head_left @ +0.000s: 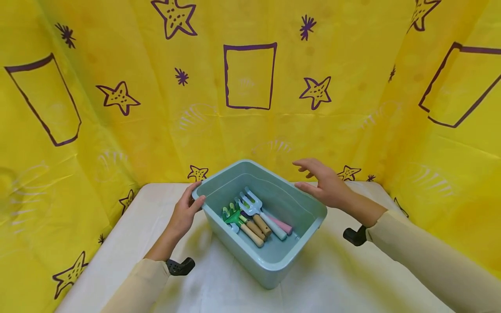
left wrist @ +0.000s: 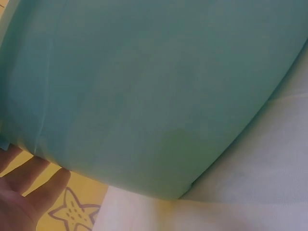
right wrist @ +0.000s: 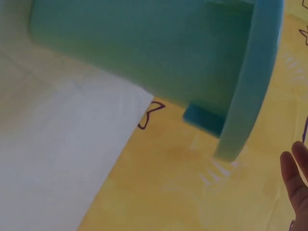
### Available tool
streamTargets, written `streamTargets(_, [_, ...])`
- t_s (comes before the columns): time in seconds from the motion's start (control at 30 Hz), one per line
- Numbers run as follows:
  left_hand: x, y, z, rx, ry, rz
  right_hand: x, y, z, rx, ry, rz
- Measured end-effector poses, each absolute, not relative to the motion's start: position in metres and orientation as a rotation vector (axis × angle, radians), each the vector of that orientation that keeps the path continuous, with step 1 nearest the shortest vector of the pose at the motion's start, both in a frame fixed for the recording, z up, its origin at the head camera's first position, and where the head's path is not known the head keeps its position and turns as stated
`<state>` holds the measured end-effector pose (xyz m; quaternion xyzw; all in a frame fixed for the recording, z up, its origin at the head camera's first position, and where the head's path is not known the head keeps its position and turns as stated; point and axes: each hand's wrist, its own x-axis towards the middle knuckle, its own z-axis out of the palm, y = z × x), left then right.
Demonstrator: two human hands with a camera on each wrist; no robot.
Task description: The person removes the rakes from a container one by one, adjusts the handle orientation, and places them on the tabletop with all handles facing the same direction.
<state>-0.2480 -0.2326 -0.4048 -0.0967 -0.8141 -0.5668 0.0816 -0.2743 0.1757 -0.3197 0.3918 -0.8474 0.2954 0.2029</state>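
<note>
A yellow backdrop (head_left: 250, 139), printed with dark outlined stars and frames, rises behind a white table surface (head_left: 227, 295). On that surface, set diagonally to the camera, is a pale teal plastic bin (head_left: 266, 276). It is roughly rectangular, with rounded corners, a thick smooth rim and a base narrower than its top. The right wrist view shows a small tab under the rim.

The left hand (head_left: 184, 215) grasps the bin at its left corner, thumb laid on the near side of the rim and fingers about the far side. The right hand (head_left: 325, 184) holds nothing: it hovers at the right-hand long side, fingers extended in a slight bend, a wide gap between thumb and forefinger. The right wrist view shows its fingers apart from the bin.

Inside the bin, hand tools lie in a heap: a light blue fork (head_left: 249, 202) uppermost, a green rake (head_left: 234, 215) with a pale wooden handle, darker wooden handles, and a pink handle (head_left: 282, 225).
</note>
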Motion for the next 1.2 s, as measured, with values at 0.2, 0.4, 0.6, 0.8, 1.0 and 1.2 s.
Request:
streamTargets(0.2, [-0.249, -0.234, -0.408, -0.261, -2.416, -1.704, -0.278, 0.161, -0.312, 1.075, -2.459, 0.937])
streamTargets(0.4, [-0.251, -0.234, -0.410, -0.255, -2.405, -1.735, -0.287, 0.148, -0.300, 0.994, -2.639, 1.183])
streamTargets(0.6, [-0.243, -0.229, -0.400, -0.247, -2.401, -1.772, -0.298, 0.137, -0.295, 0.993, -2.748, 1.417])
streamTargets(0.8, [-0.231, -0.222, -0.386, -0.251, -2.380, -1.778, -0.308, 0.128, -0.289, 1.010, -2.829, 1.611])
streamTargets(1.0, [-0.232, -0.221, -0.388, -0.271, -2.329, -1.812, -0.318, 0.118, -0.288, 1.053, -2.936, 1.666])
streamTargets(1.2, [-0.242, -0.224, -0.400, -0.305, -2.286, -1.828, -0.324, 0.106, -0.289, 1.037, -3.102, 1.637])
